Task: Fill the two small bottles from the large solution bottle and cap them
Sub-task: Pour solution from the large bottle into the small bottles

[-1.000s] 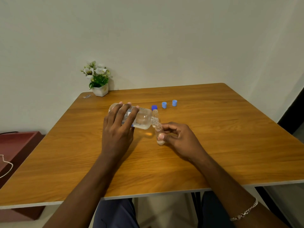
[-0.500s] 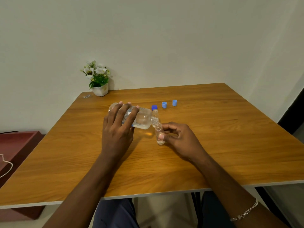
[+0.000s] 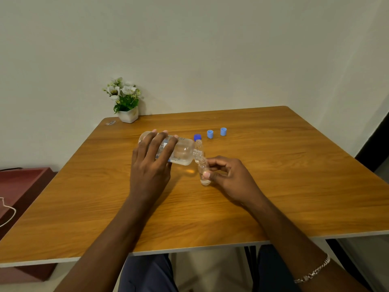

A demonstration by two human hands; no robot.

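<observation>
Two hands work over a wooden table. The left hand wraps its fingers over the large bottle, which is tipped sideways. Its mouth meets the small bottle pinched between the right hand's thumb and fingers. Behind the large bottle's neck stands a second small bottle, with a dark blue cap beyond.

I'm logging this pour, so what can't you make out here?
Head view:
Print on the large solution bottle: under the left hand, too small.
Fill level of the held small bottle: partly behind the right hand.
Base of the second small bottle: behind the large bottle's neck.
Scrap at the table's far-left corner: too small.
</observation>
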